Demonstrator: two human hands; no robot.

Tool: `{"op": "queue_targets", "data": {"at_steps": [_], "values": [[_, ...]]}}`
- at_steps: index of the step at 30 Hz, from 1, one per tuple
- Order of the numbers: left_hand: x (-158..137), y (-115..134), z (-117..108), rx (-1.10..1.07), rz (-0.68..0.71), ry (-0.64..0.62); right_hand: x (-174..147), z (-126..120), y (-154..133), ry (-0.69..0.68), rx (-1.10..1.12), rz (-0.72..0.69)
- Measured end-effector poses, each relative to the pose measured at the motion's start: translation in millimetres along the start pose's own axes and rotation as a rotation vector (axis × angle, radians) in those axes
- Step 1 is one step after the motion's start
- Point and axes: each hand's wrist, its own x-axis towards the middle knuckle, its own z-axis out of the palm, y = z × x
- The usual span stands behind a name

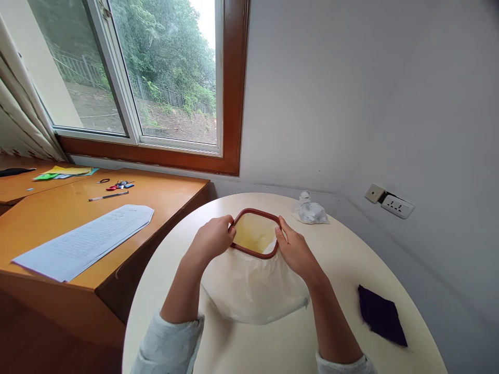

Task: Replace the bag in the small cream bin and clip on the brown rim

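Note:
A brown rounded-square rim ring (255,255) sits on top of a small trash bin, whose yellowish inside (253,232) shows through the opening. A translucent white garbage bag (255,291) hangs down around the outside, hiding the bin's walls. My left hand (213,238) grips the ring's left side, fingers curled and thumb pressed against it. Opposite, my right hand (295,246) pinches the ring's right side, with its thumb near the inner edge and some bag film close by.
A knotted white plastic bag (311,209) and a dark purple cloth (382,316) lie on the round cream table (167,301). On the wooden desk (167,189) at left are papers (88,239), a pen (108,196) and keys (120,185). Wall sockets (397,206) are at right.

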Motion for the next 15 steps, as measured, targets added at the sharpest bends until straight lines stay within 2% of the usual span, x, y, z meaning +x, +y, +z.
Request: {"op": "queue_targets", "data": {"at_steps": [15], "values": [[-4.6, 2.3, -2.3, -0.1, 0.036, -0.016, -4.2, -2.0, -4.7, 0.021, -0.062, -0.02]]}}
